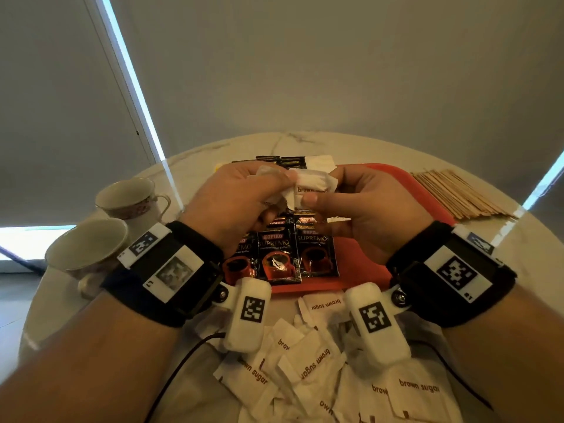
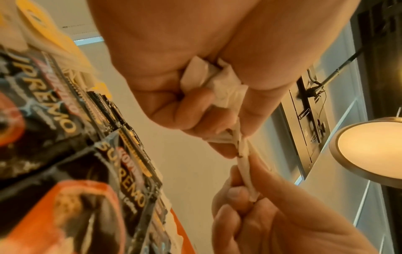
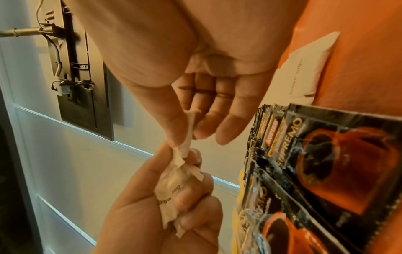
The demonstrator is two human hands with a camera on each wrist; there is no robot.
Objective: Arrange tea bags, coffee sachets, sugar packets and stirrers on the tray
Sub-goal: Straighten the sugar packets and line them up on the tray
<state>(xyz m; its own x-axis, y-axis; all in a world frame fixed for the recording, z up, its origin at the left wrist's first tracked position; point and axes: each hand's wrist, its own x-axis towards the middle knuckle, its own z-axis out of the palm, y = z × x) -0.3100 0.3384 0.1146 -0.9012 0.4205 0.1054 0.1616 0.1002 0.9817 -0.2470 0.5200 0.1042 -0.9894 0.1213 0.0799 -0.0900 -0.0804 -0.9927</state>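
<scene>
A bunch of white paper brown-sugar packets point(image 1: 308, 186) is held in the air above the red plastic tray point(image 1: 363, 257), between the two hands. The left hand point(image 1: 235, 199) has its fingers curled round a crumpled wad of the packets, a full grip with the paper bulging out between thumb and fingers point(image 2: 191, 110). The right hand point(image 1: 363, 209) pinches the edge of one packet between thumb and forefinger in a narrow grip, its other fingers loosely extended below point(image 3: 226, 127). Both palms face each other, wrists raised off the surface, each wrist wearing a black band with white marker blocks.

On the tray, under the hands, black-and-orange instant-coffee sachets point(image 1: 277, 254) lie in overlapping rows, and one white sugar packet point(image 3: 309, 68) lies flat on the tray's bare part just beside them. More dark sachets and something yellow show at the tray's far edge, too blurred to name.

A loose heap of white sugar packets point(image 1: 317, 361) is spread on the round white marble surface point(image 1: 305, 141) just in front of the tray, on the near side. A pile of thin wooden stirrers point(image 1: 457, 193) lies on the surface to the right of the tray. Two patterned porcelain teacups point(image 1: 106, 227) stand to its left. Behind the surface hang grey window blinds point(image 1: 335, 71), with bright strips of daylight at their edges.
</scene>
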